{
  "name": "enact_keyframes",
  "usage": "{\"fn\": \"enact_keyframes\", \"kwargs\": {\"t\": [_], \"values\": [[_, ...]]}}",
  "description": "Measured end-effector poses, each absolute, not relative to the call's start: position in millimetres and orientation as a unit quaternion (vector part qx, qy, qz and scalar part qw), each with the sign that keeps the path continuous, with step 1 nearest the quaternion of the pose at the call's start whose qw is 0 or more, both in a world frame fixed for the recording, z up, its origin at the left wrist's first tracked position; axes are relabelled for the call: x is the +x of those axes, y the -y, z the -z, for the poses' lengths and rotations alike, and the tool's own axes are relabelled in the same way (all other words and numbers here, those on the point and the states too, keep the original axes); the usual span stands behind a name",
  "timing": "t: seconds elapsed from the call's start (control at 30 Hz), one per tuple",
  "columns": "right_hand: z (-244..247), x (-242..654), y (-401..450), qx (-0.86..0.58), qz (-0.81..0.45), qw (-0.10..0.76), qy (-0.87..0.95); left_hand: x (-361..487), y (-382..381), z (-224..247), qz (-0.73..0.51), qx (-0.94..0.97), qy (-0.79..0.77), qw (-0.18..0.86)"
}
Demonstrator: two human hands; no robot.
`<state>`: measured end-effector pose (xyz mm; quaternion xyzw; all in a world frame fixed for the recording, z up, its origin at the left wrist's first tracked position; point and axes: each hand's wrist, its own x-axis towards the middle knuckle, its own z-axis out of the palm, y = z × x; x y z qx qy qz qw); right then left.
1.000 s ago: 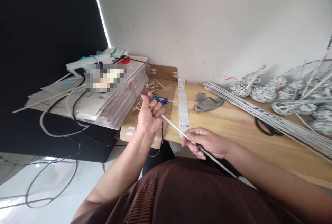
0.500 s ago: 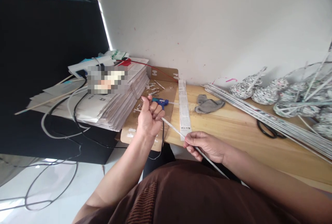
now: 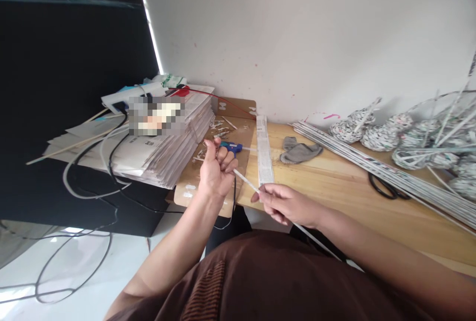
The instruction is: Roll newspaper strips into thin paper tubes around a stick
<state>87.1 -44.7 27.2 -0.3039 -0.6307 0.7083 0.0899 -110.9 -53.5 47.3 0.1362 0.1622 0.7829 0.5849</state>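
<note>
A thin rolled paper stick (image 3: pixel 246 180) slants between my hands, its near end running down to the right past my body. My left hand (image 3: pixel 216 167) is closed, palm up, with the stick coming out under its curled fingers. Lower right, my right hand (image 3: pixel 284 203) pinches the stick between thumb and fingers. Just behind my left hand lies a blue glue gun (image 3: pixel 232 148) on a brown board (image 3: pixel 238 193). A printed paper strip (image 3: pixel 265 155) lies on the table beyond my right hand.
On the left stands a tall stack of paper (image 3: pixel 174 155) with a power strip (image 3: pixel 130 95) and cables on it. A grey glove-like cloth (image 3: pixel 300 152), a bundle of long paper sticks (image 3: pixel 372 167), black-handled scissors (image 3: pixel 383 188) and paper-cord balls (image 3: pixel 385 135) lie to the right.
My right hand has moved slightly left and up along the stick, nearer my left hand. My left hand keeps its closed grip in nearly the same place.
</note>
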Motion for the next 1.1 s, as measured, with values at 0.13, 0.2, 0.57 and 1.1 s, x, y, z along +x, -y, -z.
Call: {"fn": "enact_keyframes", "kwargs": {"t": [0.13, 0.2, 0.57, 1.1], "values": [[-30.9, 77.0, 45.3, -0.32, -0.67, 0.131, 0.657, -104.8, 53.4, -48.0, -0.781, 0.138, -0.17, 0.584], [-31.1, 73.2, 45.0, -0.306, -0.727, 0.092, 0.607, -101.7, 54.2, -48.7, -0.776, 0.141, -0.167, 0.591], [-33.0, 49.4, 39.4, -0.32, -0.618, 0.214, 0.685, -98.3, 62.6, -47.5, -0.763, 0.231, -0.204, 0.568], [-34.9, 54.6, 48.3, -0.32, -0.558, 0.234, 0.729, -115.0, 70.0, -31.8, -0.711, 0.263, -0.318, 0.57]]}}
